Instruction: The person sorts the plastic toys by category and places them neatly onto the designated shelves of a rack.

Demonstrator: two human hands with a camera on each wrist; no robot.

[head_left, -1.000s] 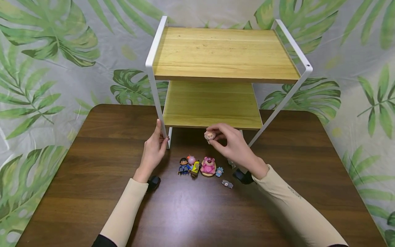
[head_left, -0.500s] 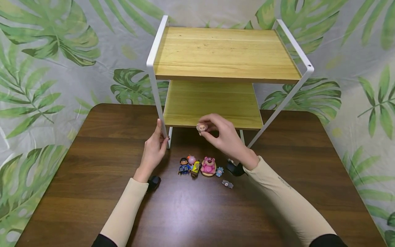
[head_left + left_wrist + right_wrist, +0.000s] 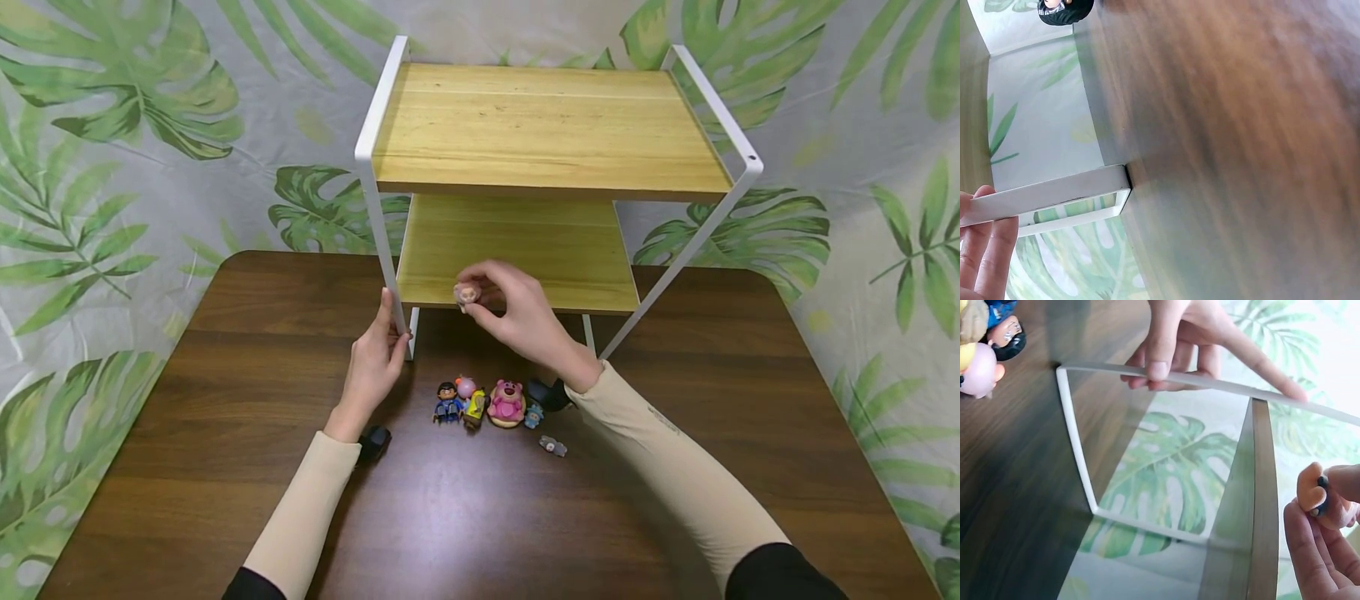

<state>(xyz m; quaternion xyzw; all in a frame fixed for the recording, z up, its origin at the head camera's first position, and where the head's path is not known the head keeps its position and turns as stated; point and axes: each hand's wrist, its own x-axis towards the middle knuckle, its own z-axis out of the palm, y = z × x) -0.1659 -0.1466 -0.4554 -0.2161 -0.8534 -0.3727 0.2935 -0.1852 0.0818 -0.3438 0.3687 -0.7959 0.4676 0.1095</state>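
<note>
My left hand (image 3: pixel 372 364) grips the white front leg of the shelf at its left side; in the right wrist view that hand (image 3: pixel 1188 344) has thumb and fingers round the white bar (image 3: pixel 1222 385). My right hand (image 3: pixel 525 317) pinches a small pale figure (image 3: pixel 467 293) between thumb and fingers, in front of the middle board (image 3: pixel 517 250) near its front edge. Seen from the right wrist, the figure (image 3: pixel 1311 490) has an orange-tan part and a dark part. Its underside and fingers' far side are hidden in the head view.
On the brown table (image 3: pixel 450 517) stand a dark-haired figure (image 3: pixel 447 403), a yellow one (image 3: pixel 474 408), a pink bear (image 3: pixel 507 403) and a small blue figure (image 3: pixel 533 416). A grey figure (image 3: pixel 552 447) lies nearer the front. The top board (image 3: pixel 547 125) overhangs the middle one.
My right hand has moved left and up with the pale figure, from below the middle board's front edge to in front of it. My left hand has stayed on the leg.
</note>
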